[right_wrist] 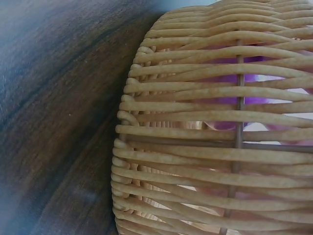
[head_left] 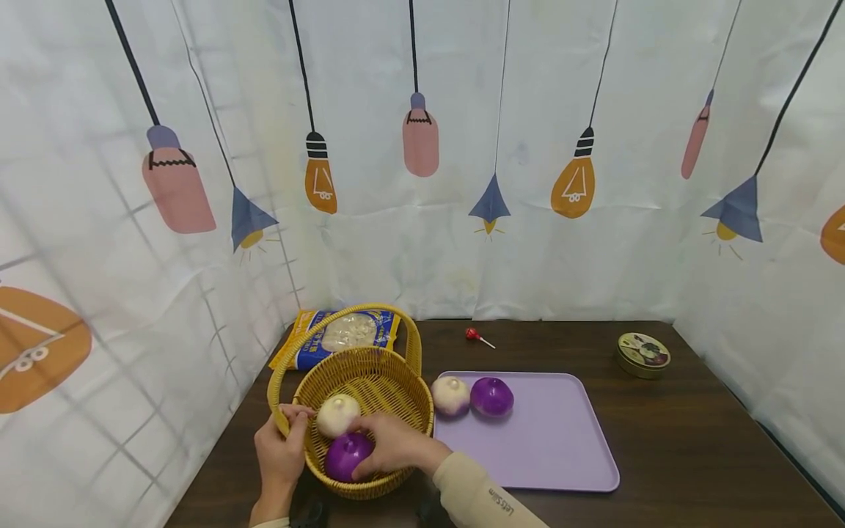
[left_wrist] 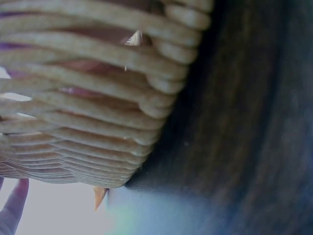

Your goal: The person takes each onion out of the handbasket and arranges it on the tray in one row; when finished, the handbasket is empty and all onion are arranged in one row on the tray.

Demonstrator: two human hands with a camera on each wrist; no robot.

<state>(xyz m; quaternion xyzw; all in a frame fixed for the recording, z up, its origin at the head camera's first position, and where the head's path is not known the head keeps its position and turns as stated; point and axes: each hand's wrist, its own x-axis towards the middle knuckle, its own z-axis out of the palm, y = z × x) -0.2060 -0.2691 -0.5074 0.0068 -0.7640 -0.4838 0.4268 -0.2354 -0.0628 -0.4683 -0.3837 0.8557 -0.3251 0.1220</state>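
Note:
My left hand (head_left: pixel 280 451) grips the yellow wicker basket (head_left: pixel 422 400) at the left foot of its arched handle (head_left: pixel 276 392). Inside the basket, my right hand (head_left: pixel 389 444) has its thumb and fingers curled round a glossy purple onion (head_left: pixel 343 458). A white onion (head_left: pixel 338 415) lies just behind it, close to my right fingertips. The wrist views look at the basket's woven side (right_wrist: pixel 234 161) from close by, and purple shows through the gaps there. In the left wrist view a fingertip (left_wrist: pixel 17 203) appears at the lower left.
Right of the basket lies a lilac tray (head_left: pixel 541 440) bearing a white onion with a purplish underside (head_left: pixel 451 396) and another purple onion (head_left: pixel 491 397). Behind the basket is a blue-and-yellow food packet (head_left: pixel 356 331). A red lollipop (head_left: pixel 472 334) and a round tin (head_left: pixel 643 356) are farther back.

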